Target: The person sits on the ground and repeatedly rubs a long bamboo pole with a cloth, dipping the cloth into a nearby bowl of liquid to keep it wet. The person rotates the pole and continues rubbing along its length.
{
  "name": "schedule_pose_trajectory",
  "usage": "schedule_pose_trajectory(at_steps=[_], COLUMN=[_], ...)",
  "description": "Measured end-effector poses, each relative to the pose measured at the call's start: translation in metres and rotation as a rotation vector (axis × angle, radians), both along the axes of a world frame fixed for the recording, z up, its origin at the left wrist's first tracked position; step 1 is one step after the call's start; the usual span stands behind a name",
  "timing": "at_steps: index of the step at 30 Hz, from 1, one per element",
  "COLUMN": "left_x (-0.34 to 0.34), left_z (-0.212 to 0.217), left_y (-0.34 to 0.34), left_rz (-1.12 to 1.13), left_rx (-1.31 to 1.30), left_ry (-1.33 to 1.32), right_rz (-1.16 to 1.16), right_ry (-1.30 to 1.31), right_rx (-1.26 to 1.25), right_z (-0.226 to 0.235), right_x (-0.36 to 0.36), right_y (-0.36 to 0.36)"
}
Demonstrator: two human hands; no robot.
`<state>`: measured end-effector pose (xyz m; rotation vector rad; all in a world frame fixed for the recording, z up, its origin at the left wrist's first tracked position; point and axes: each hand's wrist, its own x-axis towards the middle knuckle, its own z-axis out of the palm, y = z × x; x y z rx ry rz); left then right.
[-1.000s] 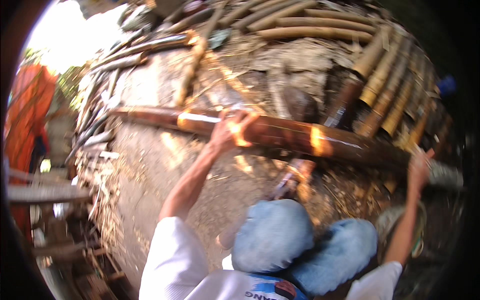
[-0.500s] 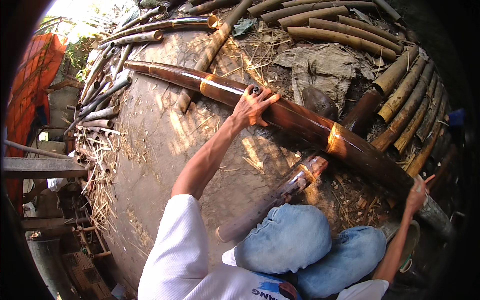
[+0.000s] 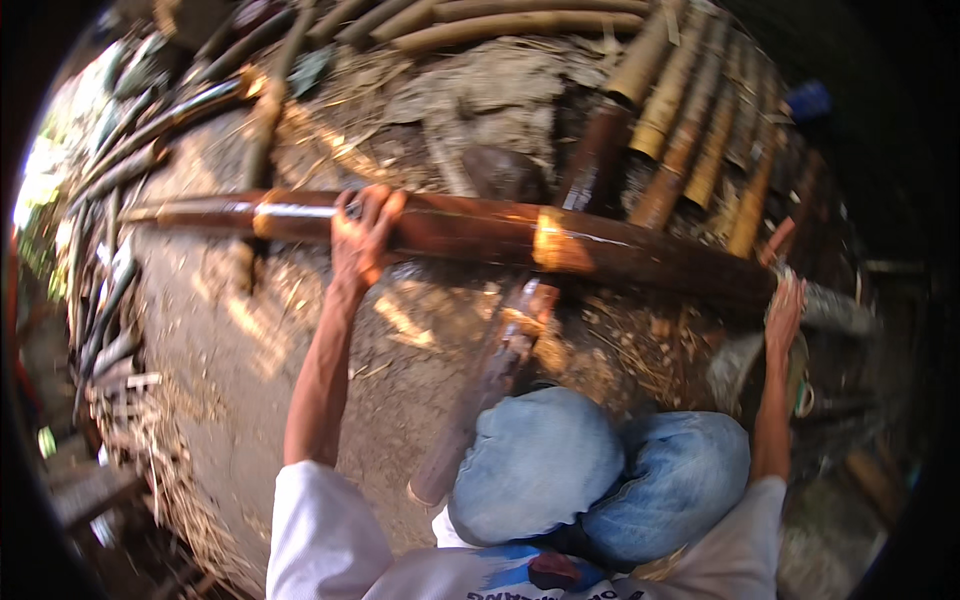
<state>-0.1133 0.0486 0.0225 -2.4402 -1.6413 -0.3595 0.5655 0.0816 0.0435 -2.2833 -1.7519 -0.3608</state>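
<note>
A thick, glossy dark-brown bamboo pole [image 3: 460, 228] with pale ringed joints lies across in front of me, sloping slightly down to the right. Over its left half my left hand [image 3: 365, 235] is closed, fingers curled across the top; a ring with a dark stone shows on it. My right hand [image 3: 786, 305] is at the pole's right end, where a greyish stretch begins. Its fingers are bent around that end and partly blurred. A shorter dark bamboo piece [image 3: 465, 410] runs from beneath the pole toward my knees.
Several cut bamboo poles [image 3: 665, 90] lie side by side at the far right, more [image 3: 520, 22] along the back. A crumpled grey sack [image 3: 490, 95] and a dark rounded stone [image 3: 503, 172] sit beyond the pole. Bamboo scraps [image 3: 170, 460] litter the left ground.
My view has turned to the right, so the pole now appears more level. Both hands remain on it, and my right arm shows more fully.
</note>
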Motion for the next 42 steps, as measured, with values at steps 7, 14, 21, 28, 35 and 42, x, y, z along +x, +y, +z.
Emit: schedule_pose_trajectory(at_steps=[7, 14, 21, 28, 35, 42], left_x=[0.02, 0.03, 0.037, 0.018, 0.023, 0.065], left_z=[-0.009, 0.02, 0.013, 0.004, -0.005, 0.068], left_y=[-0.009, 0.001, 0.019, 0.019, 0.006, 0.008], left_rz=[0.104, 0.144, 0.188, 0.15, 0.135, 0.33], left_rx=[0.067, -0.315, -0.45, -0.431, -0.312, -0.381], left_ry=[0.005, 0.067, 0.178, 0.213, 0.157, -0.28], right_rz=[0.795, 0.627, -0.145, 0.858, -0.004, 0.633], right_ry=[0.336, 0.228, 0.357, 0.368, 0.048, 0.313], right_rx=[0.027, 0.155, -0.159, 0.289, 0.009, 0.13], right_z=[-0.04, -0.023, 0.007, -0.023, -0.012, -0.051], right_x=[-0.238, -0.149, -0.049, -0.201, 0.049, -0.156], right_y=[0.003, -0.004, 0.026, 0.003, 0.036, 0.036])
